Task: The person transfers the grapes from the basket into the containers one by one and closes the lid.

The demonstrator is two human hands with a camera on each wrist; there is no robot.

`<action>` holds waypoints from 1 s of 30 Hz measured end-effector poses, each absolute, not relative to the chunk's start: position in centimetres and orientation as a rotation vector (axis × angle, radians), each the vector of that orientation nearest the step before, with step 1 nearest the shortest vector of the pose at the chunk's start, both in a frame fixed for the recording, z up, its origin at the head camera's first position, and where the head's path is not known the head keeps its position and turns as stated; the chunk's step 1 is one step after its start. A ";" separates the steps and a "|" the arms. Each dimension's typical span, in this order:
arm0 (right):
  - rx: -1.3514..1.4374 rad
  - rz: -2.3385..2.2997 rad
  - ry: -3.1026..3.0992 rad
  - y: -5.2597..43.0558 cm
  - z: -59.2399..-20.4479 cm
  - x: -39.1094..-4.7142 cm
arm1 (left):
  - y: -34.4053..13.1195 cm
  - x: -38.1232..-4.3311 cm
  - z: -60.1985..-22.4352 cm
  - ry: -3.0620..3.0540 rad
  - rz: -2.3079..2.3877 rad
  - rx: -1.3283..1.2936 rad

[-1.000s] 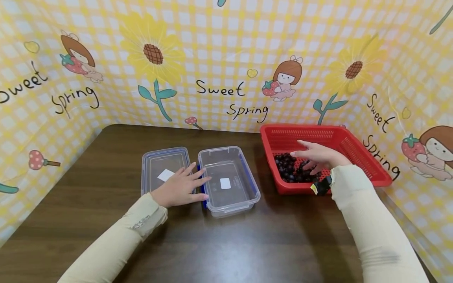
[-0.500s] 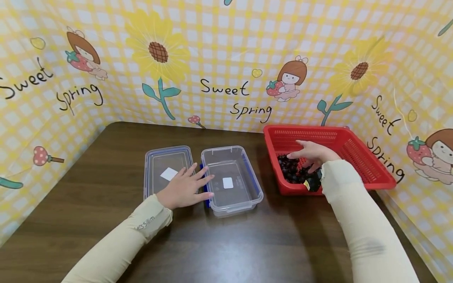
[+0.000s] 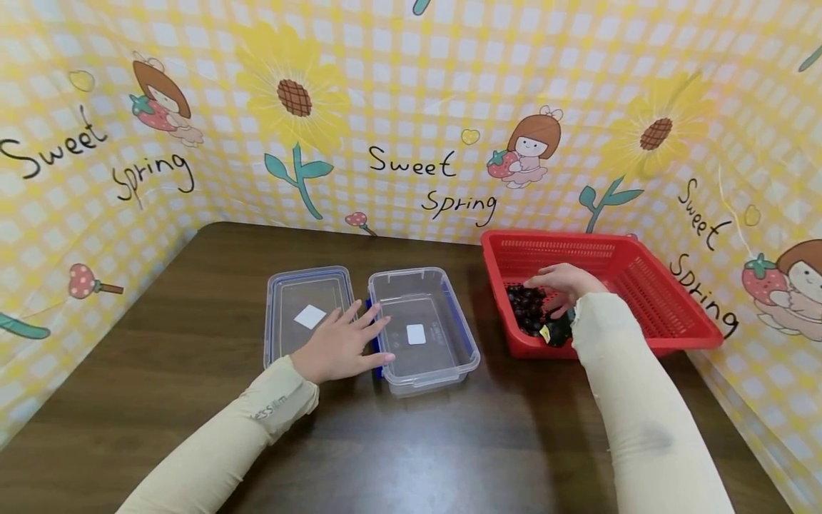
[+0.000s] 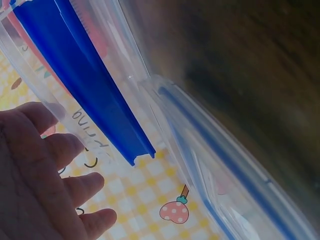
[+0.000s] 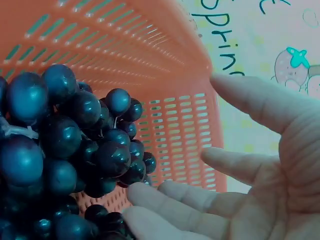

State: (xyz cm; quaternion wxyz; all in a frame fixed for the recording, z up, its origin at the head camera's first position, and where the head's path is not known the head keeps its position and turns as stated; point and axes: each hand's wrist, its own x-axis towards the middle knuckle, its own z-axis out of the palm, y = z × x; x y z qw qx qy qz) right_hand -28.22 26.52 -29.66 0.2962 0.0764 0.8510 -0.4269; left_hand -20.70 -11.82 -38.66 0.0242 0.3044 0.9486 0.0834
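The dark grapes [image 3: 528, 305] lay heaped in the near left part of the red basket [image 3: 668, 293], some of them on stems in the right wrist view. The right hand [image 3: 565, 280] was over the basket beside them, its fingers loosely extended and spread; it grasped nothing, and whether the fingertips touched the fruit could not be told. The step in hand looked like the reach for the grapes, with no grip made. The next move seemed to call for curling those fingers under a stem or a few berries, softly, since loose ones might roll or bruise.

A black object [image 3: 557, 332] with a yellow mark sat at the right wrist. Left of the basket, apart from it, stood the clear container [image 3: 404, 364], uncovered, with a blue flap [image 4: 90, 80] along its left side. Its lid [image 3: 302, 289] lay flat just beside it, further left. The left hand [image 3: 342, 348] spread straight fingers across the lid's right edge toward the container's rim, holding nothing; contact was unclear. Beneath was a dark table [image 3: 193, 343]; behind, a yellow checked cloth [image 3: 411, 86]
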 end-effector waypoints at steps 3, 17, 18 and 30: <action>0.118 -1.009 2.203 27.0 -29.8 -28.6 | -11.5 -20.7 -38.5 2.939 0.256 0.948; 0.059 -0.746 2.305 26.7 -30.4 -30.0 | -11.6 -20.8 -38.5 2.924 0.277 0.916; 0.057 -0.741 2.308 26.6 -30.5 -30.1 | -11.6 -20.8 -38.6 2.925 0.274 0.914; -0.012 -0.580 2.309 25.8 -31.2 -31.3 | -11.8 -20.7 -38.6 2.928 0.311 0.923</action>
